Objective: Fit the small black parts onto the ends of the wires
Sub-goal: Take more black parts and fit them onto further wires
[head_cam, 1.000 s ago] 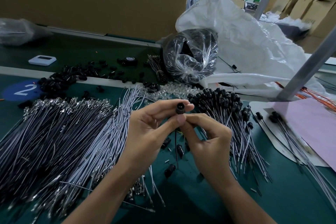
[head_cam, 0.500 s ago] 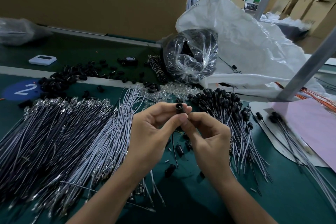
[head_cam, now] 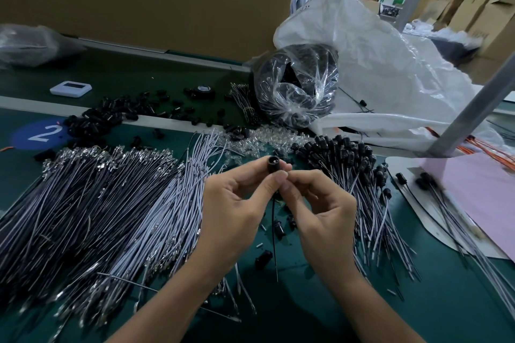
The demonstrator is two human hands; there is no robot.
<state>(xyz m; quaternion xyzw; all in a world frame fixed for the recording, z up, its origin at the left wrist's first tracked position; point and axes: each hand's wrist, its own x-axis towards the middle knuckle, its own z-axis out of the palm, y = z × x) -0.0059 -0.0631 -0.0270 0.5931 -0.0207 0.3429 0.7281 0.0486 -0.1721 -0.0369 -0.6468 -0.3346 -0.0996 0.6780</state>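
Step in hand: seating one black part (head_cam: 273,165) on a wire (head_cam: 274,231). To do it well, I judge the part should be held steady with its bore in line with the wire, and the wire gripped close under the part so it does not buckle when pushed. Push straight and stop when it seats. Left hand (head_cam: 237,203): thumb and forefinger pinch the part, open end up, other fingers loosely curled beneath. Right hand (head_cam: 320,211): thumb and forefinger closed together just under the part, apparently on the wire's top; the contact itself is hidden. Both hands are raised above the table (head_cam: 418,301), fingertips touching, wrists angled inward. The wire hangs straight down between the palms. Bare wires (head_cam: 97,203) lie heaped to the left, fitted ones (head_cam: 362,175) to the right, and loose parts (head_cam: 111,117) further back.
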